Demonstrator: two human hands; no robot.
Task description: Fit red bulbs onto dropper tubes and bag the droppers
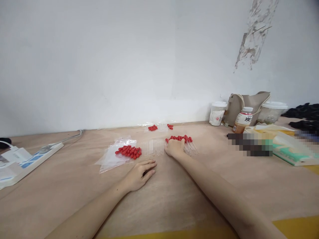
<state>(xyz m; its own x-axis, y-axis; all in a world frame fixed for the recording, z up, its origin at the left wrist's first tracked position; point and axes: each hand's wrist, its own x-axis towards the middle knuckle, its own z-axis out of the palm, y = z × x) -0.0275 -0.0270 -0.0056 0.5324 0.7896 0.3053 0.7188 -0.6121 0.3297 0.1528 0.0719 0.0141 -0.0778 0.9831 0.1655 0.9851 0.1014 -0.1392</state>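
View: head cam, looking fwd/down over a tan table [174, 199].
R hand [174, 147]: palm down on a loose row of droppers [187, 143] w/ red bulbs; fingers curled over the bulb ends, touching them. Can't tell if any dropper is actually pinched, fingertips hidden under the hand.
L hand [140, 174]: flat on bare table, fingers loosely spread, pointing right; holds nothing. Near but apart from R hand.
Red bulbs pile [129, 151]: heap lying on clear plastic bags [111, 157], just left of center, beyond L hand.
Glass tubes [153, 147]: clear, side by side, betw. the red pile and R hand; close beside R hand.
Far pile [159, 127]: more red bulbs on clear plastic, near the wall [124, 66], well behind the rest.
Left edge: white power strip [30, 161] w/ plugs and cable running back to wall.
Right side: white lidded cup [218, 113], bottle w/ white cap [243, 120], beige bag [249, 103] behind it, clear lidded tub [271, 112], green-edged book [294, 154], dark cloth [305, 114] at far right. A blurred-out patch sits by the book.
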